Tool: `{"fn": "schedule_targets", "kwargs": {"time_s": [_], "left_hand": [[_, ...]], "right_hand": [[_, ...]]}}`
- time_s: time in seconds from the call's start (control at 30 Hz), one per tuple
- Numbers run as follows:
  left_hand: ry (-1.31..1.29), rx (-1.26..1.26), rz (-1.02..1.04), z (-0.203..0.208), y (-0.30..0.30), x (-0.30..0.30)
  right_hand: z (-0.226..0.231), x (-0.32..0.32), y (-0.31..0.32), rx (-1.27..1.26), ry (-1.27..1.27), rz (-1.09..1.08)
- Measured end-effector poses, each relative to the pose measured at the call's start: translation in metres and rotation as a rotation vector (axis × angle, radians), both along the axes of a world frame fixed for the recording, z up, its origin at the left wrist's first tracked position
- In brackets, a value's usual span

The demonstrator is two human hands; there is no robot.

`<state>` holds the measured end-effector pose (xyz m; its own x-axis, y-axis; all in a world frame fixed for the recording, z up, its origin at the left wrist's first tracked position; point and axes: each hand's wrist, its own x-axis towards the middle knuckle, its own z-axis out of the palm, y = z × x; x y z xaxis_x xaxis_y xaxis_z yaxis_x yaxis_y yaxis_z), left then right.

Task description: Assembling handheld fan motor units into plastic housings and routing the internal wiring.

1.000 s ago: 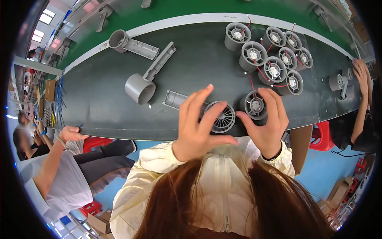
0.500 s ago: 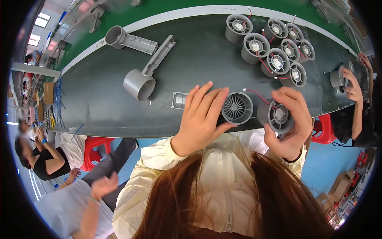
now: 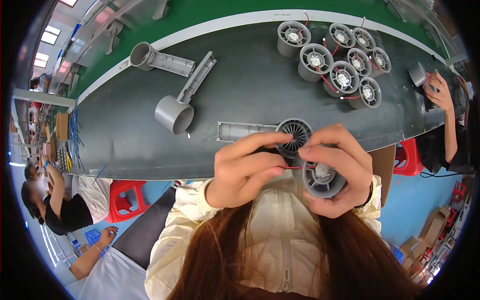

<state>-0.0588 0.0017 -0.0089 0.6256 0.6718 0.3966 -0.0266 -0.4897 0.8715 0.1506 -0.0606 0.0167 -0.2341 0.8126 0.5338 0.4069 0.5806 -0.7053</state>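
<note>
My right hand [image 3: 345,167] is wrapped round a grey round fan unit [image 3: 324,181], with its spoked hub turned up. A red wire [image 3: 295,168] runs left from that unit to my left hand [image 3: 247,167], whose thumb and middle finger close on its end. The left index finger reaches over the rim of a grey handled housing [image 3: 246,131] lying on the table. That housing has a round cup [image 3: 298,131] with radial fins inside and a long trough-shaped handle pointing left. The wire's tip is hidden by my fingers.
Several similar fan units [image 3: 342,80] with red wires stand grouped at the far right of the dark table [image 3: 130,145]. Two more grey handled housings [image 3: 174,114] [image 3: 142,55] lie at left. A co-worker's hand [image 3: 439,91] holds a grey part at far right. Red stools [image 3: 125,200] flank the table.
My right hand has brought the fan unit left and nearer to me. My left hand has moved off the cup's side and pinched the red wire, uncovering the housing's handle.
</note>
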Motion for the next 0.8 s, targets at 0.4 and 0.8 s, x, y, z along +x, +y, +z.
{"fn": "schedule_targets", "kwargs": {"time_s": [0.4,0.8], "left_hand": [[-0.364,-0.851,-0.256,-0.007,-0.008,-0.021],[-0.354,-0.967,-0.305,0.005,-0.013,-0.019]], "right_hand": [[-0.016,-0.011,-0.004,0.174,0.114,-0.045],[-0.011,-0.008,-0.017,0.083,0.065,-0.09]]}}
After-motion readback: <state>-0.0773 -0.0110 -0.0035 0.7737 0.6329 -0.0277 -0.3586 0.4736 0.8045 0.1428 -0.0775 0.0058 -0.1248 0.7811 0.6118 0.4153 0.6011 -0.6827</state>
